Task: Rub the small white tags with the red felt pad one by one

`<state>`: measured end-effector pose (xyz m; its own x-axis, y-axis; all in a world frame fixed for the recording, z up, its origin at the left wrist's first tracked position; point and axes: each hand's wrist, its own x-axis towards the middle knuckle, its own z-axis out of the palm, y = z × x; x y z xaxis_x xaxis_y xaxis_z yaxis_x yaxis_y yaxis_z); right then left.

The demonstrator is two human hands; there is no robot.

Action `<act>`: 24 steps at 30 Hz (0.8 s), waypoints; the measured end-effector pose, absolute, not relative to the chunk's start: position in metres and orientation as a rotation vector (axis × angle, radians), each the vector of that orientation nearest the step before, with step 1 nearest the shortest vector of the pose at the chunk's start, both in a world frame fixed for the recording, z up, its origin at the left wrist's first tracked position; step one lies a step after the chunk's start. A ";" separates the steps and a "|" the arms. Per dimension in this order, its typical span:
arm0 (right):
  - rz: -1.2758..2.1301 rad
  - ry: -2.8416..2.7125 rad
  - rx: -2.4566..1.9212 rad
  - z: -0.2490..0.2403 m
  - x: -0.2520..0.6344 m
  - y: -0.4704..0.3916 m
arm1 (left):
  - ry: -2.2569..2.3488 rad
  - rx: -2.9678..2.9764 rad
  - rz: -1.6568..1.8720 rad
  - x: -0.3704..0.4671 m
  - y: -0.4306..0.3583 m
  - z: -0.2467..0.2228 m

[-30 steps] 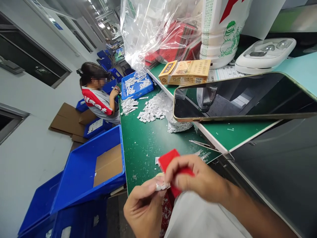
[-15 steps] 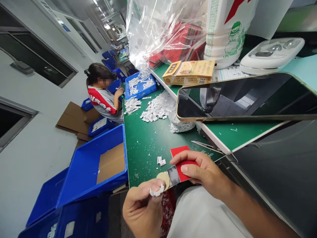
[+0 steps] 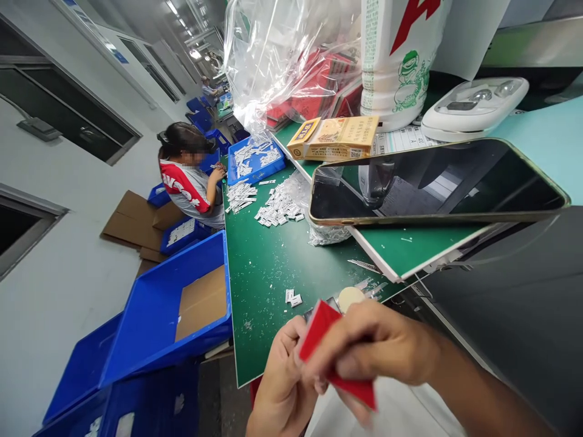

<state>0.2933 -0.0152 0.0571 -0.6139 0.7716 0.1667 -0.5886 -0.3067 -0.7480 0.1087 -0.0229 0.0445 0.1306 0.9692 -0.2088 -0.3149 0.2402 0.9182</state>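
Note:
My right hand (image 3: 382, 343) pinches a flat red piece (image 3: 319, 331), like a folded card or pad, and is blurred by motion. Close against it, my left hand (image 3: 285, 376) is closed, its fingertips behind the red piece. The small white curved plastic part seen in that hand earlier is now hidden. A round beige disc (image 3: 350, 298) lies on the green table (image 3: 255, 261) just past my right hand. Left of it are a couple of small white plastic parts (image 3: 294, 298). The dark strip by the disc is mostly covered by my hands.
A heap of white parts (image 3: 280, 206) lies farther along the table, before a blue tray (image 3: 237, 176). A phone (image 3: 432, 182), yellow box (image 3: 334, 138) and white bottle (image 3: 394, 67) stand on the raised shelf. A thin metal tool (image 3: 363, 266) lies below. A co-worker (image 3: 189, 176) sits beyond a blue bin (image 3: 159, 297).
My right hand has brought the red piece left and down, up against my left hand. The white curved part has gone from sight. The beige disc now shows farther right.

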 end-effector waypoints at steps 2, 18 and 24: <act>1.835 -0.943 -0.461 0.059 0.292 -0.012 | 0.914 0.738 1.022 0.107 -0.022 0.043; 1.875 -0.955 -0.420 0.046 0.287 0.002 | 0.633 0.596 0.836 0.091 -0.026 0.043; 1.831 -0.793 -0.756 0.041 0.277 0.007 | 0.814 0.620 0.930 0.083 -0.017 0.044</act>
